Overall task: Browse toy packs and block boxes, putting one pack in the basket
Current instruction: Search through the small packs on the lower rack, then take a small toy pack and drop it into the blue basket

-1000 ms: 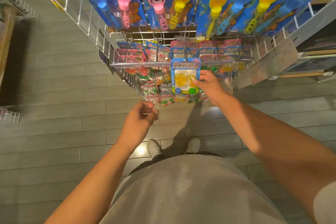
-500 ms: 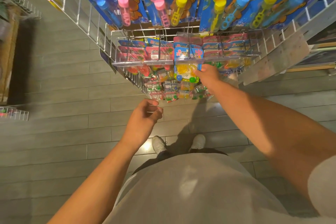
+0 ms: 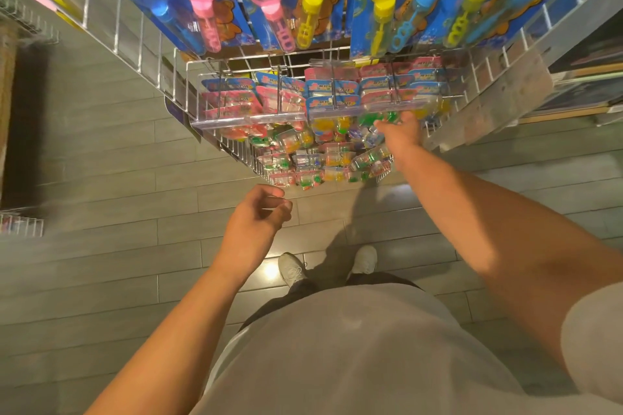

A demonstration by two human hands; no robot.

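— Grey plank flooring runs under me, and a white wire rack rises straight ahead. What do you make out on it?

— Up top, blue cards of bubble wands: pink dog-faced ones, yellow ones, blue ones. Below them, small toy packs hang in rows on hooks behind a clear plastic strip, blue and pink headers, bright bits inside. More packs lie lower down in the wire tray. Where are your hands?

— My right hand reaches in among the hanging packs, just under the clear strip, on the right side of the rows. Its back faces me, and the fingertips are buried in the packs.

— Gripping one?

— I cannot tell. The fingers are hidden among the packaging, so whether they pinch a pack or only touch it does not show.

— And the left?

— My left hand hovers in the air below the tray, apart from the rack. The fingers are loosely curled toward the thumb and hold nothing.

— Anything else?

— My white shoes on the floor, my grey shirt filling the bottom of the view, and shelving off to the right, too blurred to read.
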